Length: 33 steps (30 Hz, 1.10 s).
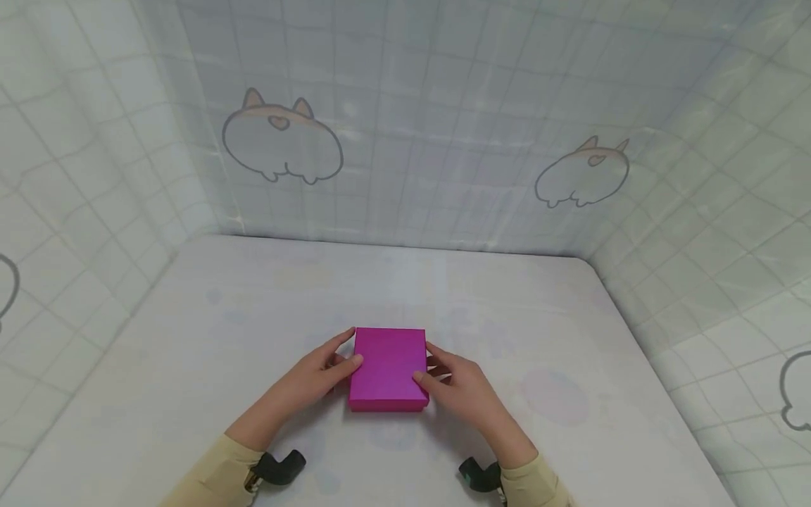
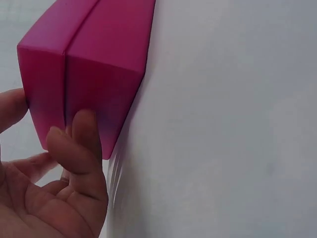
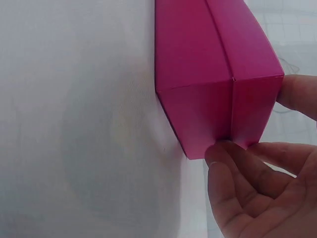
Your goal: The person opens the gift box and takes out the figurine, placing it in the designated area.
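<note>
A bright pink lidded box [image 1: 388, 365] sits on the white table in front of me, its lid on. In both wrist views a seam runs along the sides of the box, between lid and base. My left hand [image 1: 315, 377] holds the box at its left side, thumb on the edge of the top and fingers along the side. On the opposite side my right hand [image 1: 464, 389] grips it the same way, with the thumb over the lid's right edge. Curled fingers of the left hand [image 2: 64, 183] and of the right hand [image 3: 262, 188] lie against the box's side walls near the seam.
The pale, faintly patterned tabletop [image 1: 253, 303] spreads around the box. Grid-patterned curtains with cartoon drawings [image 1: 282, 141] enclose the back and both sides. A black curved device [image 1: 283, 467] is on the left wrist, and another [image 1: 479, 475] on the right.
</note>
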### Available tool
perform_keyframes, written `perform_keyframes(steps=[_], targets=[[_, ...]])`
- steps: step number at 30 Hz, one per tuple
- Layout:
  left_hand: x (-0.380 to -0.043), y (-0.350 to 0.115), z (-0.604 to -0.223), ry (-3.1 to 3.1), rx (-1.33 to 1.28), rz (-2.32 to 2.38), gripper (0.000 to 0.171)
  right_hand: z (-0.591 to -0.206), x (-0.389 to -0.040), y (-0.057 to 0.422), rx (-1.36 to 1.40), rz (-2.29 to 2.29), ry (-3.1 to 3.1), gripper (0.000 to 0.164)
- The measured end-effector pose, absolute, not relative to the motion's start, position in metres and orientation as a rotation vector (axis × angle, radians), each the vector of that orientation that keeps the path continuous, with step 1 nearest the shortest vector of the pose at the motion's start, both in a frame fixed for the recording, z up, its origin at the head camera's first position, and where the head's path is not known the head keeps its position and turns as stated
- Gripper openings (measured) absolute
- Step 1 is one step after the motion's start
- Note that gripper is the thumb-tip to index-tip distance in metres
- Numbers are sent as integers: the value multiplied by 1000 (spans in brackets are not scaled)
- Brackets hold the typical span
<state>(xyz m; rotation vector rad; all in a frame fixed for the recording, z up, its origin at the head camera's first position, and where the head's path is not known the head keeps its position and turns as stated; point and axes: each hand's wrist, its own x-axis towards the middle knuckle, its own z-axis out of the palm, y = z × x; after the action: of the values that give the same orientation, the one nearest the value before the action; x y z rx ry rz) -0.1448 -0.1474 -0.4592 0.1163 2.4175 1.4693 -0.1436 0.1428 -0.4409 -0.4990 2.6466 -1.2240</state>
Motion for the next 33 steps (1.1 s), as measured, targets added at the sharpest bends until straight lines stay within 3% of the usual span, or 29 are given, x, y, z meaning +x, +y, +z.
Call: perform_keyframes(steps=[18, 33], targets=[[-141, -146, -448, 2373, 106, 1506, 75, -438, -144, 137, -471, -1280, 2681, 67], [-131, -150, -419, 2578, 266, 1471, 74, -407, -135, 128, -516, -1357, 2826, 64]])
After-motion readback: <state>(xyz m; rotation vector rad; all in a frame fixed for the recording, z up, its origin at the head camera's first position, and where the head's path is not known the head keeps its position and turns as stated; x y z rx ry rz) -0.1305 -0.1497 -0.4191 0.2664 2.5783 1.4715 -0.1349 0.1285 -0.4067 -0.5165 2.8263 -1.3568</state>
